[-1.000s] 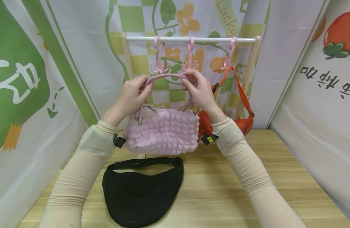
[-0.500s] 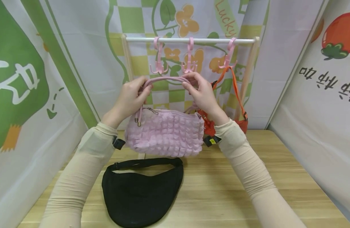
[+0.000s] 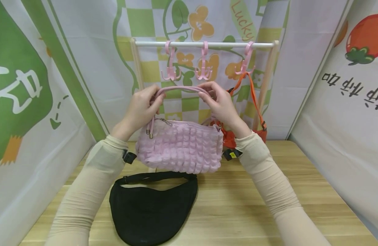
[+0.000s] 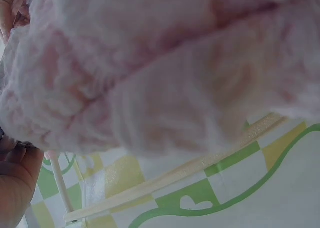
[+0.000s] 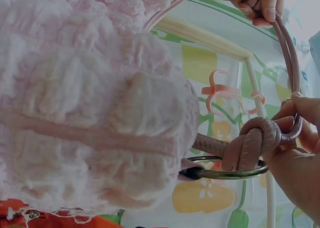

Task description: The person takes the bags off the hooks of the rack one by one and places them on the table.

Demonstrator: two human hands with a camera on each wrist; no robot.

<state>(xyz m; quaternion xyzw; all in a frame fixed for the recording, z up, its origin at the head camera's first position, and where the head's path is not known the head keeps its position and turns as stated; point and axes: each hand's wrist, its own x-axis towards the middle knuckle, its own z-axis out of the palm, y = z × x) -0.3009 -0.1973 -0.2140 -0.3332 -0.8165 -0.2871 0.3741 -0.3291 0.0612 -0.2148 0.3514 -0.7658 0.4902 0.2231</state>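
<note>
A pink puffy handbag [image 3: 181, 147] hangs in the air from its cord handle [image 3: 179, 88]. My left hand [image 3: 143, 105] pinches the handle's left side between thumb and fingers. On the right side, my right hand [image 3: 219, 102] pinches the same handle. In the right wrist view a knotted cord [image 5: 252, 143] joins a metal ring [image 5: 230, 174] on the bag, close to my right fingers. The bag's bubbled fabric [image 4: 150, 78] fills most of the left wrist view. Below it a black crescent-shaped bag [image 3: 152, 212] lies on the table [image 3: 238, 205], partly under the pink bag's lower edge.
Behind the bag stands a rack with a metal rail [image 3: 226, 44]. Pink hooks hang from it: a left hook [image 3: 171, 65], a middle hook [image 3: 204, 65] and a right hook [image 3: 246, 61]. An orange bag [image 3: 262, 135] hangs by its strap on the right hook, partly hidden by my arm.
Both hands and the pink bag have sunk slightly, away from the hooks. The bag's right end has swung a little to the right, covering more of the orange bag. Both hands keep their hold.
</note>
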